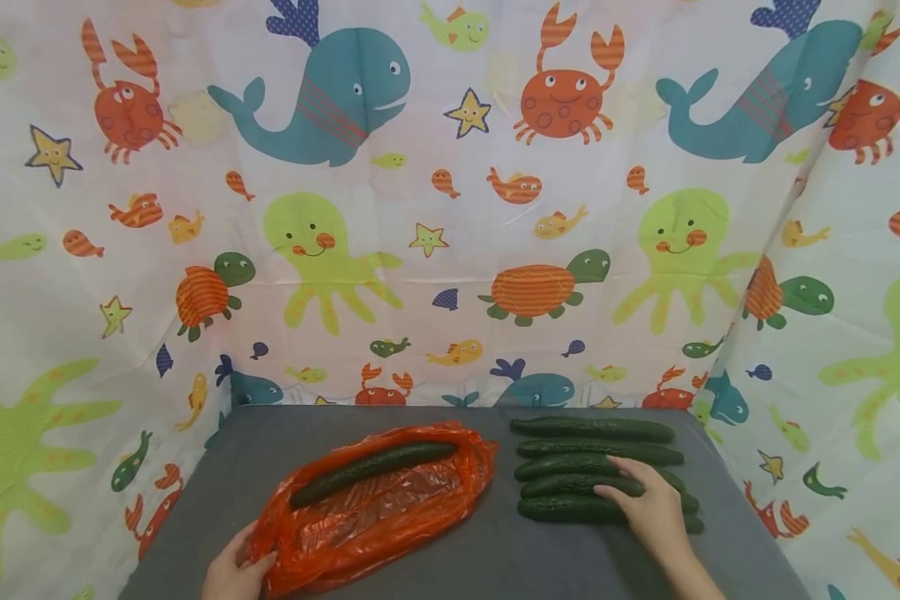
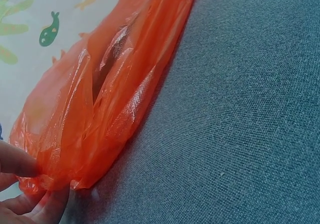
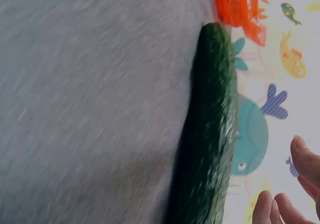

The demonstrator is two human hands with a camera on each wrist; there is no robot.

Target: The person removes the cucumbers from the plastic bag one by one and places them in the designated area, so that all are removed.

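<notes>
My left hand point(image 1: 234, 568) pinches the near left end of an orange plastic bag point(image 1: 390, 533), thumb on one side and fingers on the other. The bag lies spread with its mouth facing up, and one cucumber point(image 1: 375, 472) rests inside along its far side. In the left wrist view the fingers point(image 2: 17, 160) grip the bunched film point(image 2: 107, 129). Over a row of several cucumbers point(image 1: 570, 508) at the right hovers my right hand point(image 1: 656, 504), thumb and fingers apart. The right wrist view has a cucumber point(image 3: 210, 119) beside the spread fingers point(image 3: 305, 159), with nothing between them.
A grey cloth-covered table point(image 1: 487, 567) carries everything. Around its back and sides hangs a white curtain point(image 1: 450, 333) printed with sea animals. Between the bag and the cucumber row runs a narrow strip of grey cloth.
</notes>
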